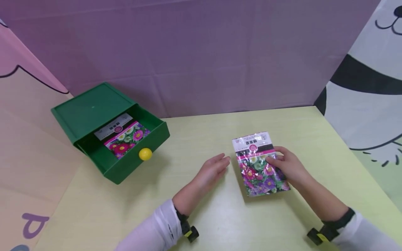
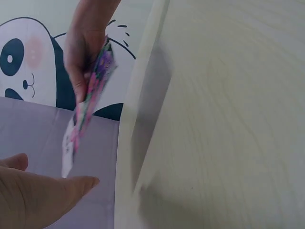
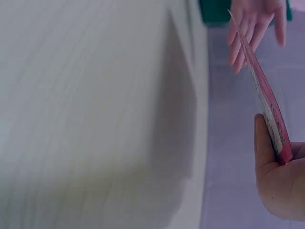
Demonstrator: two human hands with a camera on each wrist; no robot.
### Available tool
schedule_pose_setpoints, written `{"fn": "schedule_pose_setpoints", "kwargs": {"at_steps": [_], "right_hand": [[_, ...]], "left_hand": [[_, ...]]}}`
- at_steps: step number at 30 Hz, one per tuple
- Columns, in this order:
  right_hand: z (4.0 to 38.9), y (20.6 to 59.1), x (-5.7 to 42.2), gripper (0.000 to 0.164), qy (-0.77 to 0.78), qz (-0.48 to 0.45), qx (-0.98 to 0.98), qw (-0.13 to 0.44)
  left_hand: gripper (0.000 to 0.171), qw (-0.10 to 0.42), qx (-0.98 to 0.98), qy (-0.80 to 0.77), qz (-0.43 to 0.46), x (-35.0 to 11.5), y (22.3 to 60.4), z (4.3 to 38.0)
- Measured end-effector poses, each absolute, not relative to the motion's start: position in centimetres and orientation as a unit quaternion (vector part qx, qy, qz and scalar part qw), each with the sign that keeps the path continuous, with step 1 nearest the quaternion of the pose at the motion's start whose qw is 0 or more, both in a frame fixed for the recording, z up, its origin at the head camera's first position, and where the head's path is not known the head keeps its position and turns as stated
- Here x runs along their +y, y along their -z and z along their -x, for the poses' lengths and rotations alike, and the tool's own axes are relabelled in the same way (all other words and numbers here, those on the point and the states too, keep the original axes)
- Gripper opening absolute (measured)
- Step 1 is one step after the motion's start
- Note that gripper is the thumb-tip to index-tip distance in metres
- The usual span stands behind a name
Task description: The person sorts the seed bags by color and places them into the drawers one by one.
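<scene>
My right hand [image 1: 290,167] pinches a flower seed packet [image 1: 255,167] by its right edge, thumb on the printed front and fingers behind. The packet has a white top, a dark band and colourful blooms below. It is held above the table, its shadow falling beneath it in the right wrist view. Just left of the packet is my left hand [image 1: 208,174], its fingers extended and holding nothing. In the left wrist view, the packet [image 2: 93,93] appears nearly edge-on beyond my left fingers.
At the left of the table [image 1: 201,136] stands a green box [image 1: 94,108] with its drawer [image 1: 138,167] pulled out. A yellow ball knob [image 1: 145,154] is on the drawer front. Inside lies a similar flower packet [image 1: 124,136]. A purple cloth [image 1: 194,59] hangs behind the table.
</scene>
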State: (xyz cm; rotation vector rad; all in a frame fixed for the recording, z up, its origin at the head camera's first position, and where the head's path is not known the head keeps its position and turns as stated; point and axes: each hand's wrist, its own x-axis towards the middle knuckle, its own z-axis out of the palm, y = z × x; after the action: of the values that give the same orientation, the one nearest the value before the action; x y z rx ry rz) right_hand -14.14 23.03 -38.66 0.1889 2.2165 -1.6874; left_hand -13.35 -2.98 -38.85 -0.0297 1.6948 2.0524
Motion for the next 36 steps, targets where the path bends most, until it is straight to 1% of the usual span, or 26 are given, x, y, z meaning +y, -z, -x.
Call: {"fn": "schedule_pose_setpoints", "kwargs": {"at_steps": [3, 7, 10, 15, 22, 36], "right_hand": [[13.7, 38.0, 21.8, 0.063, 0.611, -0.066, 0.77, 0.171], [13.2, 37.6, 20.5, 0.059, 0.617, -0.059, 0.768, 0.162], [13.0, 37.5, 19.9, 0.057, 0.617, -0.057, 0.769, 0.155], [12.9, 37.6, 19.3, 0.056, 0.623, -0.057, 0.764, 0.156], [12.7, 37.4, 19.0, 0.056, 0.618, -0.049, 0.767, 0.168], [12.8, 37.5, 19.1, 0.059, 0.613, -0.02, 0.769, 0.179]], "left_hand": [[0.066, 0.247, 0.613, -0.75, -0.001, -2.8, 38.9, 13.1], [0.057, 0.247, 0.597, -0.763, -0.012, -2.5, 38.7, 12.8], [0.048, 0.232, 0.597, -0.768, 0.005, -2.1, 38.5, 12.6], [0.042, 0.208, 0.612, -0.762, 0.043, -1.9, 38.6, 12.4], [0.033, 0.211, 0.639, -0.738, 0.055, -2.3, 38.5, 12.3], [0.031, 0.21, 0.658, -0.721, 0.054, -2.7, 37.8, 12.2]]}}
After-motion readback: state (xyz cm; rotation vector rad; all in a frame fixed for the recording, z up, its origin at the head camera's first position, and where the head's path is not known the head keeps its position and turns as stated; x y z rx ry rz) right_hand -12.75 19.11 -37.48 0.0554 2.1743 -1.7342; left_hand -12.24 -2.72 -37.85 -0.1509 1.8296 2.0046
